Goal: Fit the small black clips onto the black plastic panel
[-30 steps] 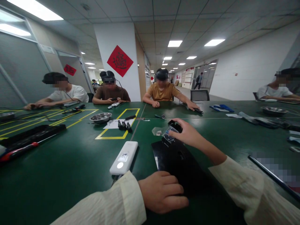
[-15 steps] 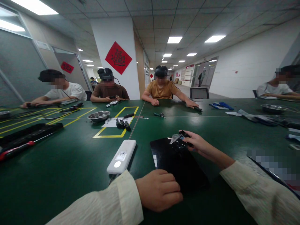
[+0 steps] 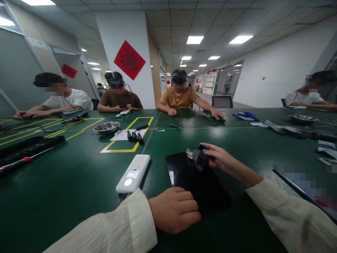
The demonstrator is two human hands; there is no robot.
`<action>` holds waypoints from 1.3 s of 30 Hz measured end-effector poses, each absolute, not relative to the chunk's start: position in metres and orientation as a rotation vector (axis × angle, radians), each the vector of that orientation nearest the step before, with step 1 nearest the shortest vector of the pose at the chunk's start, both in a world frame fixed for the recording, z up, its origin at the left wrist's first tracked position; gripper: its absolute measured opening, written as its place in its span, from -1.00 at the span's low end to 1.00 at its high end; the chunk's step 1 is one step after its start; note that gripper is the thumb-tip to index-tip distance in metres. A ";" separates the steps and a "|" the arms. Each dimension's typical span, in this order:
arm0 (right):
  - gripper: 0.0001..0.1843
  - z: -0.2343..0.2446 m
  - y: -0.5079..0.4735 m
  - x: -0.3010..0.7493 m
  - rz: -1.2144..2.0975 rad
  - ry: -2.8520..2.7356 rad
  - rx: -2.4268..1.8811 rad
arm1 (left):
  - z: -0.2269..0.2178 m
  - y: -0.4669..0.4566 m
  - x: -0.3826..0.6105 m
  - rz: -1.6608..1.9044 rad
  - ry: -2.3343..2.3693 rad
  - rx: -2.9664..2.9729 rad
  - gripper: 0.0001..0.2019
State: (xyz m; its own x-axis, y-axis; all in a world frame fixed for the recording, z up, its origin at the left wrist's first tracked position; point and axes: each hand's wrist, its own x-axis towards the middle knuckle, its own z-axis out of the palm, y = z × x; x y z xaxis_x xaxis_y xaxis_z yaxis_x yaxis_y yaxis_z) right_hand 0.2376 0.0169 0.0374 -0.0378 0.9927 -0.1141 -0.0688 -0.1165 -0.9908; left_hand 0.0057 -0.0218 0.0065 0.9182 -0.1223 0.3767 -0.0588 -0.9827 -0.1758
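Note:
A flat, glossy black sheet or tray (image 3: 195, 191) lies on the green table in front of me. Over its far right corner, my right hand (image 3: 217, 156) grips a small black object (image 3: 202, 149); its exact kind is unclear. Crumpled clear plastic (image 3: 193, 154) hangs at its left side, with a dark piece in or behind it. My left hand (image 3: 175, 210) rests knuckles up by the sheet's near left edge. Its fingers are curled in and nothing shows in them, though the palm is hidden.
Left of the sheet lies a white power bank-like box (image 3: 133, 174) with a cable. Farther off are black cylindrical parts (image 3: 135, 137) on paper, a metal bowl (image 3: 107, 128) and pliers (image 3: 177, 125). A red-handled tool (image 3: 18, 163) lies far left. Several people sit around the table.
The clear plastic and black object have turned in my right hand, and more of the dark piece shows. My left hand keeps its place by the sheet. The view has shifted slightly.

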 end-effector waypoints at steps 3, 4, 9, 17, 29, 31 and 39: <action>-0.45 0.037 0.015 0.235 1.330 -1.199 -1.179 | 0.008 -0.022 0.006 -0.571 0.143 -2.917 -0.88; -0.44 0.036 0.015 0.235 1.305 -1.241 -1.173 | 0.008 -0.022 0.005 -0.564 0.142 -2.918 -0.88; -0.31 0.035 0.012 0.231 1.171 -1.432 -1.242 | 0.008 -0.022 0.005 -0.560 0.144 -2.913 -0.88; -0.42 0.034 0.009 0.228 1.011 -1.497 -1.304 | 0.009 -0.022 0.006 -0.539 0.131 -2.915 -0.89; -0.62 -0.019 0.046 0.273 0.087 -1.827 -1.597 | 0.012 -0.020 0.007 -0.649 -0.131 -3.045 -0.77; -0.64 -0.022 0.048 0.275 0.038 -1.903 -1.607 | 0.013 -0.019 0.006 -0.699 -0.228 -3.057 -0.75; -0.71 -0.028 0.048 0.268 -0.068 -2.132 -1.585 | 0.009 -0.017 0.003 -0.934 -0.495 -3.124 -0.79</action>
State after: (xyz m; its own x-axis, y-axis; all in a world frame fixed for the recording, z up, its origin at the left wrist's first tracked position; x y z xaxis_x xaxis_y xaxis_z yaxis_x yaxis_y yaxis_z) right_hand 0.2679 0.0476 -0.0277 -0.2147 0.8900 0.4022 0.9140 0.3283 -0.2385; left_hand 0.0035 -0.0171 0.0091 0.7959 0.3266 0.5097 0.2386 -0.9431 0.2318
